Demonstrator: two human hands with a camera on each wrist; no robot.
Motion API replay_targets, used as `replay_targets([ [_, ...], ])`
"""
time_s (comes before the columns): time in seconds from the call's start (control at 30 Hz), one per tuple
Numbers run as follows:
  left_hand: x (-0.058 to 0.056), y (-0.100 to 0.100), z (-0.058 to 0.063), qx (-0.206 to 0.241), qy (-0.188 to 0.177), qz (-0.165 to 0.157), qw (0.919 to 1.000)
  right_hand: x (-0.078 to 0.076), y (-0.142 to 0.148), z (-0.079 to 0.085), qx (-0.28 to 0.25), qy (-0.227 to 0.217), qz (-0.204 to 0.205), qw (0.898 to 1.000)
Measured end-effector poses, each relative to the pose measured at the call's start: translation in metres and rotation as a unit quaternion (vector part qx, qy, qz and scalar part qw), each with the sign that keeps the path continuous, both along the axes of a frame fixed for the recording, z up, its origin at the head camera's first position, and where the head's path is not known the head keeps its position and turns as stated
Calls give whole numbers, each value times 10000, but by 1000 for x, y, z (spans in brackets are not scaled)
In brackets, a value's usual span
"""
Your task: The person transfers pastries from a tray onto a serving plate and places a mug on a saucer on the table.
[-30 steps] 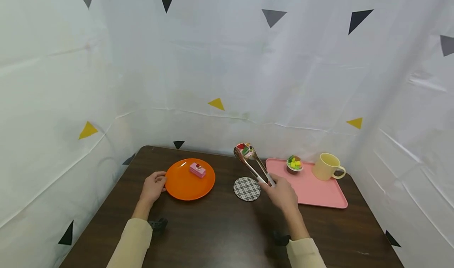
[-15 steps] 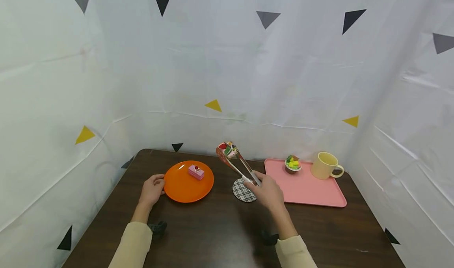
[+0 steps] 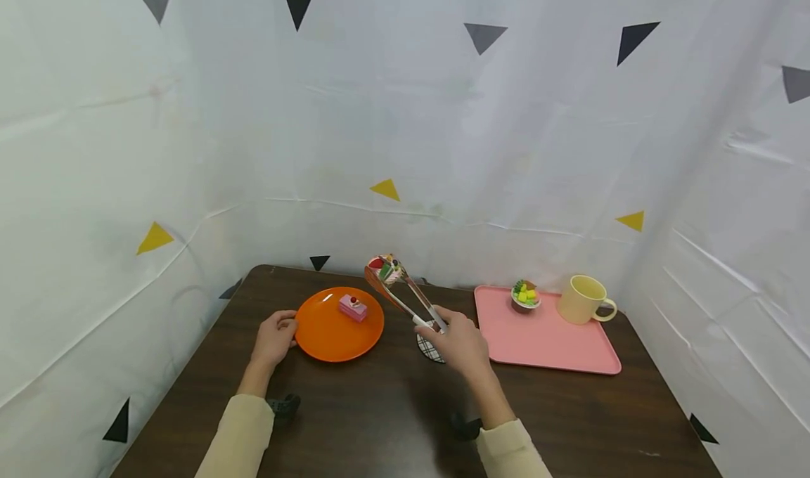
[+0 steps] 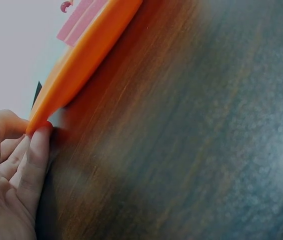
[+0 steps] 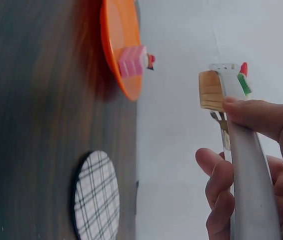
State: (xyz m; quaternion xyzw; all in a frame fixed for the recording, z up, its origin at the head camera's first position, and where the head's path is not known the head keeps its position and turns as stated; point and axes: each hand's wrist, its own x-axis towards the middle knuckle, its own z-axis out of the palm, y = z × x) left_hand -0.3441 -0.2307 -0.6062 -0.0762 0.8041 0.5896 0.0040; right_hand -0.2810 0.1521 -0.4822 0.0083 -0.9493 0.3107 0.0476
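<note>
Hands: two, both mine; one on the rim of the orange plate point(image 3: 329, 343), the other to its right.
Plate: one, round, my landmark for everything else.
Tongs point(image 5: 254, 185): one pair, in the air to the right of the plate.
Sweets: three; a pink cake slice point(image 3: 352, 307) on the plate, a fruit-topped tart point(image 3: 387, 270) between the tong tips, just beyond the plate's far right edge, and a cupcake point(image 3: 525, 295) well to the right of the plate.
Tray point(image 3: 544, 341): one, pink, to the plate's right, with the cupcake and one yellow mug point(image 3: 577, 304) on it.
Coaster point(image 3: 427, 350): one, checked, right of the plate, partly behind my right hand.
Tongs' aim: tips away from me and leftward, toward the plate's far right side; long axis on a slant from my grip at the near right.
Left hand point(image 3: 273, 341): I pinched the plate's left rim, thumb above, a finger below.
Right hand point(image 3: 460, 344): my fingers curled round the tongs, my thumb along one arm.
</note>
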Motion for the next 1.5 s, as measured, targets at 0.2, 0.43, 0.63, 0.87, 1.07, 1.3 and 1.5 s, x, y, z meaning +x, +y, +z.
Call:
replay_targets([
  [0.2, -2, -1, -1, 77, 20, -29, 10000, 0, -14, -1, -46, -60, 114, 9999],
  [0.43, -2, -1, -1, 84, 43, 23, 10000, 0, -34, -8, 2, -96, 383, 9992],
  [0.63, -2, -1, -1, 64, 53, 35, 10000, -2, -50, -16, -65, -263, 614, 9977],
  [0.87, -4, -3, -2, 52, 33, 46, 10000, -3, -63, -28, 5, -297, 834, 9961],
  [1.07, -6, -1, -1, 49, -4, 40, 10000, -3, -71, -39, 46, -302, 954, 9950],
  [1.3, -4, -1, -2, 20, -61, 34, 10000, -5, -80, -48, 137, -313, 960, 9948],
  [1.5, -3, -2, -1, 100, -44, 35, 9999, -7, -88, -53, 119, -451, 954, 9943],
])
